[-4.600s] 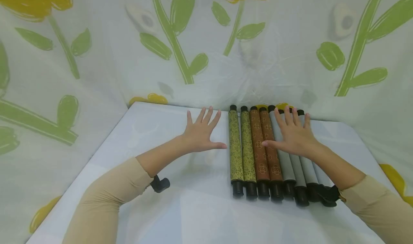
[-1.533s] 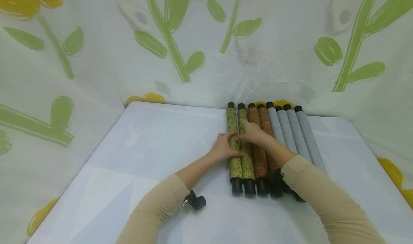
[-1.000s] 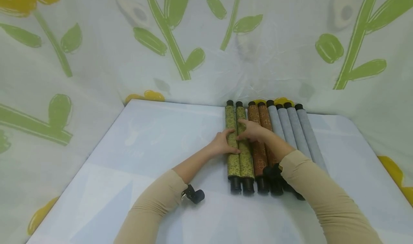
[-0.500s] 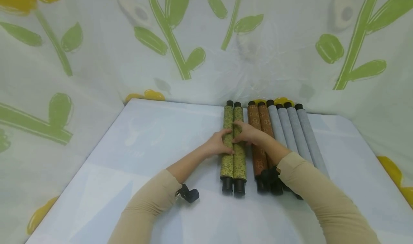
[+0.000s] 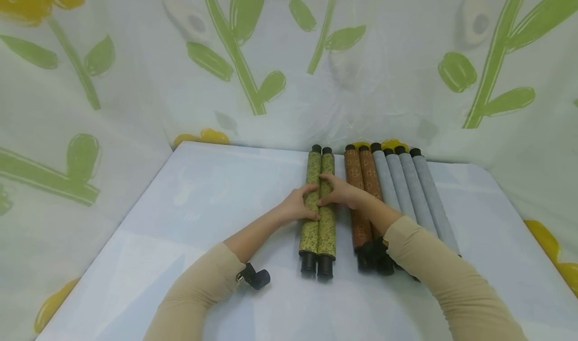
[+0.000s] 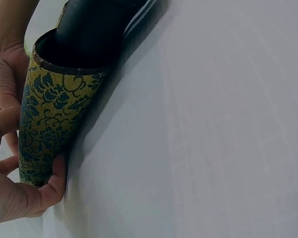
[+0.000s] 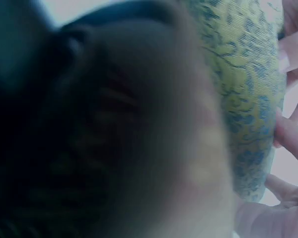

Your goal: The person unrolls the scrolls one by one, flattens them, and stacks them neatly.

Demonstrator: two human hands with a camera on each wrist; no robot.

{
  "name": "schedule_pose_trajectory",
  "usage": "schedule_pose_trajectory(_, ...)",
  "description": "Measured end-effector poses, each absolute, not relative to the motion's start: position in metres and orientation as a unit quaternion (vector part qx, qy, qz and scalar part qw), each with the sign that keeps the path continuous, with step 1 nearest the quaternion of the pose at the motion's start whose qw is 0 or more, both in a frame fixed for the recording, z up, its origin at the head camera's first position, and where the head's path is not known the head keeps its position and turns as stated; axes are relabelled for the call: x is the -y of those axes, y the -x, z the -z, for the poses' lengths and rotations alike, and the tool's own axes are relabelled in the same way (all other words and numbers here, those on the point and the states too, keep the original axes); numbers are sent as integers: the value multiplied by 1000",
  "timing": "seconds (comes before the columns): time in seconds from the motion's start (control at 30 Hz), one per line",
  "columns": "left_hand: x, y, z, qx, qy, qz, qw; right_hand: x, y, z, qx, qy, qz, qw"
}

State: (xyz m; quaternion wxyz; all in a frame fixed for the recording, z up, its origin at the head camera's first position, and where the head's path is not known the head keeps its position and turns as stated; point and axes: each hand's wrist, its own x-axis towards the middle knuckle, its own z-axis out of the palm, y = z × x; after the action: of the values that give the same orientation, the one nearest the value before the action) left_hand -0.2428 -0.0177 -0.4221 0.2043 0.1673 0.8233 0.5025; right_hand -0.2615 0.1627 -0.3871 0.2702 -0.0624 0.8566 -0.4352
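Observation:
Two yellow-green patterned scrolls with black end knobs lie side by side on the table. My left hand [image 5: 295, 205] grips the left scroll [image 5: 309, 238], its thumb on the near part and its fingers curled over the outer side. The right scroll [image 5: 326, 238] is held by my right hand [image 5: 341, 193], thumb and fingers spread along it. In the left wrist view, fingers [image 6: 52, 186] wrap the brocade roll [image 6: 57, 114] near the white surface. Blurred dark shapes cover much of the right wrist view, beside the yellow brocade [image 7: 248, 74]. The undersides of both scrolls are hidden.
Right of a gap lie two brown scrolls [image 5: 359, 230], touching or nearly so, then several grey scrolls [image 5: 424, 190], partly behind my right forearm. The white table [image 5: 203, 195] extends left. A flower-print curtain [image 5: 316, 105] stands behind its back edge.
Both hands, first spread open above the table, have come together on the yellow-green scrolls. The pair has been pressed together and moved left, away from the brown ones, which stay in place.

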Motion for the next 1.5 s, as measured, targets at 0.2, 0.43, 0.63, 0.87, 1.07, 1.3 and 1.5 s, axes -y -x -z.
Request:
schedule_pose_trajectory(0.2, 26, 239, 420, -823, -170, -504, 201, -154, 258, 393, -865, 41, 437, 244)
schedule_pose_trajectory(0.43, 37, 240, 418, -824, -160, -506, 197, -142, 258, 393, -869, 35, 437, 227)
schedule_pose_trajectory(0.63, 48, 240, 418, -828, -156, -502, 195, -134, 258, 395, -856, 32, 462, 230)
schedule_pose_trajectory(0.87, 62, 239, 417, -826, -151, -508, 190, -123, 258, 399, -844, 28, 485, 228)
schedule_pose_trajectory(1.07, 71, 239, 417, -834, -147, -498, 187, -113, 260, 399, -850, 45, 476, 220)
schedule_pose_trajectory(1.3, 83, 238, 415, -825, -151, -508, 195, -103, 260, 400, -855, 59, 473, 204)
schedule_pose_trajectory(1.5, 95, 237, 414, -826, -146, -507, 196, -90, 259, 396, -861, 75, 462, 198)
